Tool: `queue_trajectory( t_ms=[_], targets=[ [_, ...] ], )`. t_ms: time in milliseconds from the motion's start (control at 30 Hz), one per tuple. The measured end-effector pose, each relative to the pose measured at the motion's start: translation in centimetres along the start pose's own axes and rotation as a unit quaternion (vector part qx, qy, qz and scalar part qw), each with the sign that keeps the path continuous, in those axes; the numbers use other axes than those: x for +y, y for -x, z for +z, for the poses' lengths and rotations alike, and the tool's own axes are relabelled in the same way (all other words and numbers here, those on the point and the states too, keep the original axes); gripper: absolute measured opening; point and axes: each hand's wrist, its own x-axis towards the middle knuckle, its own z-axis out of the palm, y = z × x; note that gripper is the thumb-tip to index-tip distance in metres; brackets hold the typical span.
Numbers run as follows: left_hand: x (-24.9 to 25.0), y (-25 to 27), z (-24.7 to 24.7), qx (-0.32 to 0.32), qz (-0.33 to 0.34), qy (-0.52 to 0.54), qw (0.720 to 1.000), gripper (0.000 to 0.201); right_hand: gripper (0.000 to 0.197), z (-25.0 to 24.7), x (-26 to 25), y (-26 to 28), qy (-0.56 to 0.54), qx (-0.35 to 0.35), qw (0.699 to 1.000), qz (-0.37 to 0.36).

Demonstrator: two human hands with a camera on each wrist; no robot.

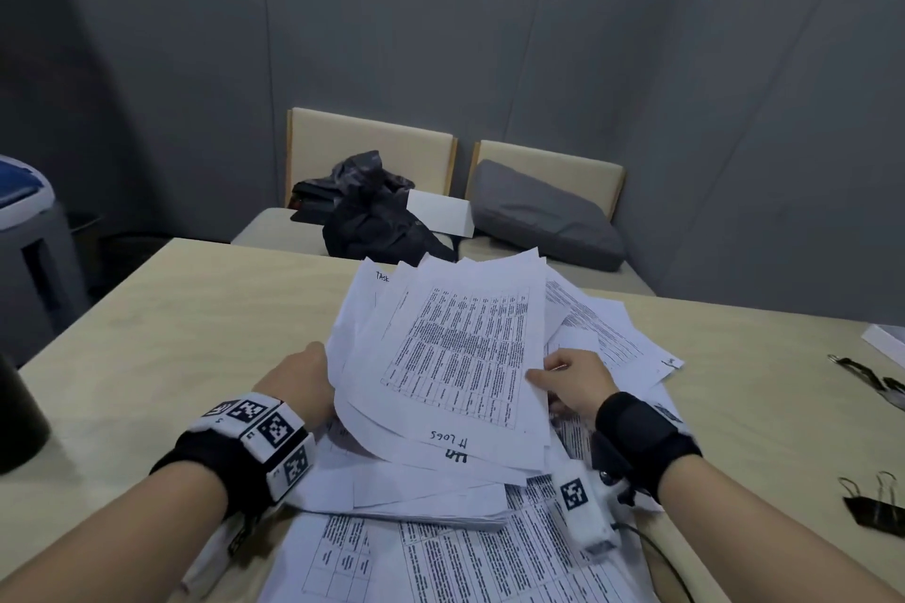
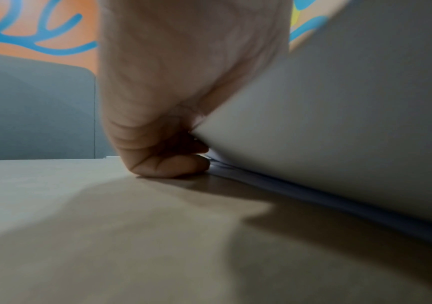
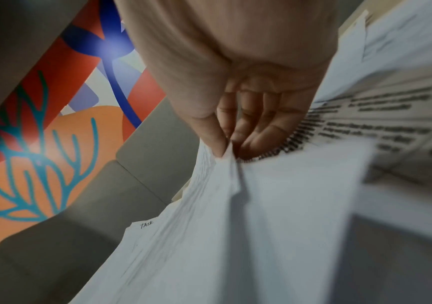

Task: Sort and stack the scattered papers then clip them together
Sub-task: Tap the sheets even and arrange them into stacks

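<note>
Right now both hands hold a lifted sheaf of papers (image 1: 455, 357) above the table (image 1: 171, 323): left hand (image 1: 301, 377) grips underneath, right hand (image 1: 573, 379) pinches the edge; tap edges square before reaching for the binder clip (image 1: 876, 504)

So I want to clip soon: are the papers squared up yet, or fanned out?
Fanned out. The papers held by left hand and right hand show staggered corners and edges.

You see matt white paper sheets (image 1: 455, 357) on a smooth pale wood-look table (image 1: 196, 333); the binder clips (image 1: 876, 504) look black metal.
</note>
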Motion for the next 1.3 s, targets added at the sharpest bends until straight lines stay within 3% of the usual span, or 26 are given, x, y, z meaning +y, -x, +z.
queue_trajectory(
  t_ms=[233, 333, 400, 467, 700, 833, 1000, 1100, 1200, 1300],
  targets=[
    [0.3, 0.5, 0.1, 0.011, -0.017, 0.027, 0.999, 0.058, 0.027, -1.7, 1.4, -1.6, 0.027, 0.077, 0.996, 0.019],
    [0.7, 0.7, 0.0, 0.022, -0.019, 0.006, 1.0, 0.061, 0.028, -3.2, 2.0, -2.2, -0.002, 0.103, 0.994, 0.032],
    [0.9, 0.8, 0.0, 0.024, -0.019, 0.002, 1.0, 0.062, 0.017, -4.3, 2.6, -2.7, -0.012, 0.106, 0.993, 0.039],
    [0.8, 0.8, 0.0, 0.023, -0.016, 0.002, 1.0, 0.061, 0.007, -5.4, 3.2, -3.0, 0.0, 0.086, 0.995, 0.048],
    [0.8, 0.9, 0.1, 0.03, -0.01, -0.006, 0.999, 0.062, 0.008, -5.6, 2.9, -1.8, 0.03, -0.004, 0.998, 0.051],
    [0.8, 0.9, -0.1, 0.024, -0.014, -0.01, 1.0, 0.062, 0.02, -2.5, 0.6, -0.6, 0.033, -0.071, 0.996, 0.031],
    [1.1, 1.3, -0.2, 0.032, -0.02, -0.028, 0.999, 0.062, 0.028, -0.5, -2.3, 0.7, 0.115, -0.137, 0.984, 0.016],
    [1.2, 1.3, -0.2, 0.025, -0.022, -0.029, 0.999, 0.062, 0.025, -0.7, -2.6, 1.1, 0.132, -0.131, 0.982, 0.045],
    [1.2, 1.3, -0.3, 0.02, -0.021, -0.029, 0.999, 0.062, 0.015, -1.6, -2.3, 1.4, 0.126, -0.116, 0.985, 0.031],
    [1.2, 1.3, -0.4, 0.02, -0.021, -0.034, 0.999, 0.06, 0.022, -2.8, -2.2, 2.1, 0.108, -0.109, 0.988, 0.003]
  ],
)
